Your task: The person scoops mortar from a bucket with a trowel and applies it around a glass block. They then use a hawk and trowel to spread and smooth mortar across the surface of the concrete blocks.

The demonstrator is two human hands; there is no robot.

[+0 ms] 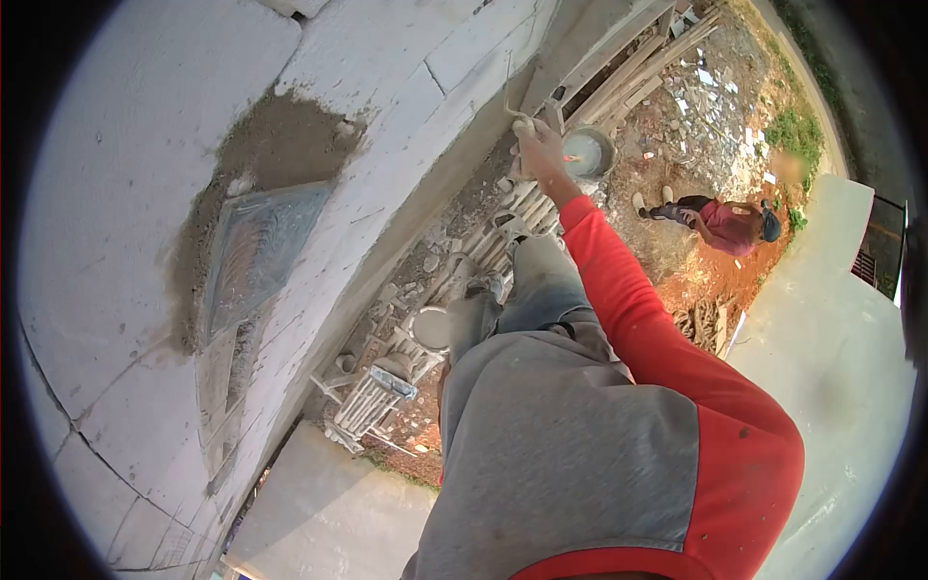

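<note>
My right hand [538,155], at the end of a red sleeve, is closed around what looks like a trowel [508,92], seen edge-on as a thin bent metal line. It is beside the wall's lower edge, next to a bucket [588,153] with greyish liquid in it. My left hand does not show. On the pale block wall [126,193] to the left is a greyish, glassy-looking panel [266,253] with a swirled surface. Damp brown mortar [285,140] borders its top and left side.
My feet stand on a scaffold of wooden poles [527,208]. On it are a round container [432,329] and a blue-edged tool [394,382]. Planks [648,68] lie at the top. A person [725,224] in a dark red shirt stands on the ground below, near rubble [701,106].
</note>
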